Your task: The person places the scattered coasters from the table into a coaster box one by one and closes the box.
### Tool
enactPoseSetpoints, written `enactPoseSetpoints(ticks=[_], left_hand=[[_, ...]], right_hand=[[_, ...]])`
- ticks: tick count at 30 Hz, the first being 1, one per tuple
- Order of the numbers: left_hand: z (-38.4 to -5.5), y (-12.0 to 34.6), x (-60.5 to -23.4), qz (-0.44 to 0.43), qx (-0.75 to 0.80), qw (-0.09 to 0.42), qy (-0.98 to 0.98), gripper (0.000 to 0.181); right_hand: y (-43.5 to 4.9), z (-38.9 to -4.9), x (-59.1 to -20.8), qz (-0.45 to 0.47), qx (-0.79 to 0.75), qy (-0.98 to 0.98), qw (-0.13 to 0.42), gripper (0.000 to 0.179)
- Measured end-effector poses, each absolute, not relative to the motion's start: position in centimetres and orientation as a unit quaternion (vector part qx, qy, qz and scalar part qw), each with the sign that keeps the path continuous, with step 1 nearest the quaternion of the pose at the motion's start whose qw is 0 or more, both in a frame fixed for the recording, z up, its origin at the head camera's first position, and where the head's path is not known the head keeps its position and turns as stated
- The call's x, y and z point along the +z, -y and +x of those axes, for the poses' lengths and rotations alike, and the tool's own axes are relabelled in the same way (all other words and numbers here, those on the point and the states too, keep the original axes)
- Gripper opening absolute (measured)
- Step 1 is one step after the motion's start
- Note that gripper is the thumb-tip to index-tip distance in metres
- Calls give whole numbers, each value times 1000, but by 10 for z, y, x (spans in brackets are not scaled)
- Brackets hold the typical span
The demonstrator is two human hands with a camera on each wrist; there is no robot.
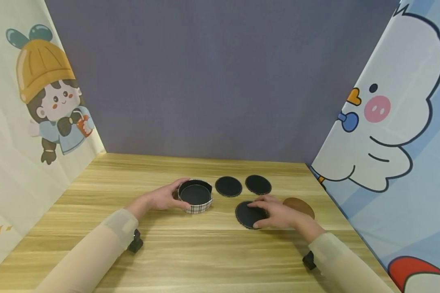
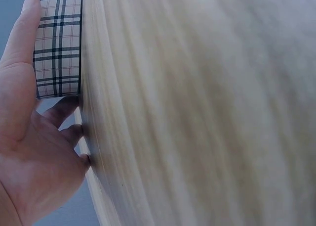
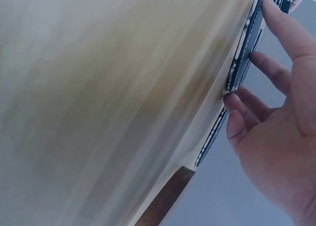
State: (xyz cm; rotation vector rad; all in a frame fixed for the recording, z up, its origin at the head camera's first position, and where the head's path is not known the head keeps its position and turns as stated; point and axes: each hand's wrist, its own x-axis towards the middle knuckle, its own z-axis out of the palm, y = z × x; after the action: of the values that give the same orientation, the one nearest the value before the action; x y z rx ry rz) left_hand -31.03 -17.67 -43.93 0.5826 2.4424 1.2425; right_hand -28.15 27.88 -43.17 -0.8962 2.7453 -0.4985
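Observation:
My left hand (image 1: 166,197) holds a round coaster holder (image 1: 199,209) with plaid sides and a black inside. Its thumb lies along the near side, and the fingers reach round the far side. In the left wrist view the plaid wall (image 2: 58,43) stands upright on the table beside the thumb. My right hand (image 1: 275,212) grips a round black coaster (image 1: 243,215) from the right. The thumb is at its near edge and the index fingertip is on top. The right wrist view shows this coaster (image 3: 243,50) edge-on, with fingertips along its rim.
Two more black coasters (image 1: 228,186) (image 1: 258,184) lie flat behind, to the right of the holder. A round brown piece (image 1: 298,206) sits under and beyond the right wrist. Everything is on a wood-grain table (image 1: 190,260), with a grey curtain (image 1: 205,81) at the back.

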Motion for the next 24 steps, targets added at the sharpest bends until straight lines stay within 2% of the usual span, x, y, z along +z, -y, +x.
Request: enactPoseSetpoints(ticks=[24], left_hand=[[-311, 178, -440, 207, 434, 168, -861, 118]], right_hand=[[-264, -274, -433, -329, -208, -911, 135, 74]])
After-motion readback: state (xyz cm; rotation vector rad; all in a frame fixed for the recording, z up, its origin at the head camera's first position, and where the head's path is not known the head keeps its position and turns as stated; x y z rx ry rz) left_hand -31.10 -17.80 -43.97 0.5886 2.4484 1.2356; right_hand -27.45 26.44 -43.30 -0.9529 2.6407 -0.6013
